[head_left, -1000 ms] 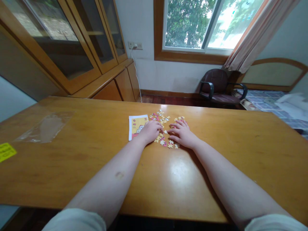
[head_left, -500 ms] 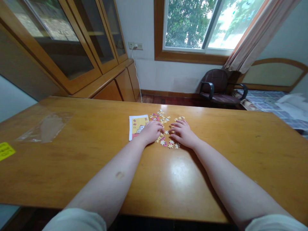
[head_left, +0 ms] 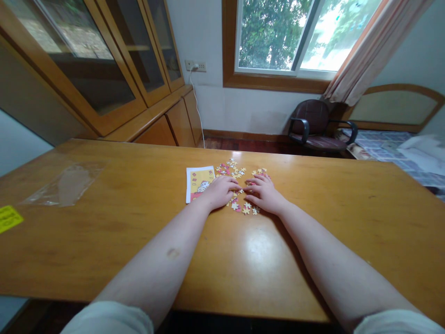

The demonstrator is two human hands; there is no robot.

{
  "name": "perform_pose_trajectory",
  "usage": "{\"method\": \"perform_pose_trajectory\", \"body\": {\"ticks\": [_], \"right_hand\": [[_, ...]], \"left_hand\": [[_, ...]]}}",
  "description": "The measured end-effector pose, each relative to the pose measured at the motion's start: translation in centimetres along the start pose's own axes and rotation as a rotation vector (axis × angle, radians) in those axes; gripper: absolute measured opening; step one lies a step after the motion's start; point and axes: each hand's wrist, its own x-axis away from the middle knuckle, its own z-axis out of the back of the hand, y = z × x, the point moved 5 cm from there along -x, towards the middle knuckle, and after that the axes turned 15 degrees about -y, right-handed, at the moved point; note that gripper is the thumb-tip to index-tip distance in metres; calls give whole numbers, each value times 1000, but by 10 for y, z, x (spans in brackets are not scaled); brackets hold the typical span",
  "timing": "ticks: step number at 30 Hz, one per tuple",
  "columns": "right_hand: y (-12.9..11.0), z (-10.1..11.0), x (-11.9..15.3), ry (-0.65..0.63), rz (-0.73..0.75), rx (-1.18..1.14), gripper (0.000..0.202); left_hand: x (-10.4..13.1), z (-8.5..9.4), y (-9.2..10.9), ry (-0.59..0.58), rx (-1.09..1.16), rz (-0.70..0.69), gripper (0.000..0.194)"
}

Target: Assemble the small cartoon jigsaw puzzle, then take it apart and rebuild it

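Note:
Several small puzzle pieces, yellow, pink and pale, lie scattered on the wooden table around both hands. My left hand rests over some of them, fingers apart and reaching right, its wrist beside a picture card with a yellow and pink print. Just to the right, my right hand is spread over other pieces. The fingertips of both hands come close together by one pale piece. Neither hand shows anything held; the pieces beneath the palms are hidden.
A clear plastic bag lies at the table's left, with a yellow label near the left edge. Beyond the table stand a glass-door cabinet, an armchair and a bed.
My left hand has moved slightly right, its fingers reaching further toward the pale piece between the hands. My right hand has hardly moved.

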Motion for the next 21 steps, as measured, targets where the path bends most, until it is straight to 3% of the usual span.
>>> {"method": "perform_pose_trajectory", "body": {"ticks": [7, 16, 21], "right_hand": [[1, 0, -1, 1, -17, -13, 28], [1, -2, -1, -2, 30, -37, 32], [7, 6, 0, 101, -55, -48, 22]], "left_hand": [[-1, -1, -3, -4, -30, 60, 32], [1, -2, 2, -39, 3, 29, 46], [1, -4, 1, -77, -20, 87, 41]]}}
